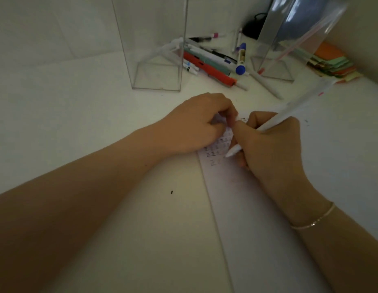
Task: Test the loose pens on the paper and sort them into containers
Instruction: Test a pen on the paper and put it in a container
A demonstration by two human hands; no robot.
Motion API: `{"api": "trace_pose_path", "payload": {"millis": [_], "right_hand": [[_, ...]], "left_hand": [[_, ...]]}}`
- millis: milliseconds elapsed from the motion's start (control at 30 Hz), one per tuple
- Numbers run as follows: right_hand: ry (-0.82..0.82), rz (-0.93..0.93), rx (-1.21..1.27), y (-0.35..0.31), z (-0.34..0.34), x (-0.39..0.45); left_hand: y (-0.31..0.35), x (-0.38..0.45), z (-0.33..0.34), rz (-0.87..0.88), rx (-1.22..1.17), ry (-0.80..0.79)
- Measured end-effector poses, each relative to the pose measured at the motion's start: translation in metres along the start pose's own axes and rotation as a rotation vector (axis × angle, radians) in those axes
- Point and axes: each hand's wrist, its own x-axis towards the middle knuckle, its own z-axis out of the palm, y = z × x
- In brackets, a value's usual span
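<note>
A clear container (156, 60) is stood on the white counter (78, 115). The paper (247, 208) is pinned by the curled left hand (196, 123). A white pen (274, 123) is gripped by the right hand (272, 142), tip on the paper. Loose pens (211, 62) are heaped beside a second container (289, 49).

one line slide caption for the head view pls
Right hand tests a white pen on scribbled paper steadied by the left hand, before two clear containers.
</note>
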Motion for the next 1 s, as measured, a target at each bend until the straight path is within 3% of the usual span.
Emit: {"api": "trace_pose_path", "payload": {"millis": [267, 1000], "right_hand": [[0.017, -0.095, -0.093, 0.0029, 0.0022, -0.0005], [0.009, -0.137, -0.108, 0.0040, 0.0019, -0.0009]], "left_hand": [[-0.0027, 0.0007, 0.0016, 0.006, -0.001, 0.000], [-0.0039, 0.0006, 0.0025, 0.024, 0.005, 0.003]]}}
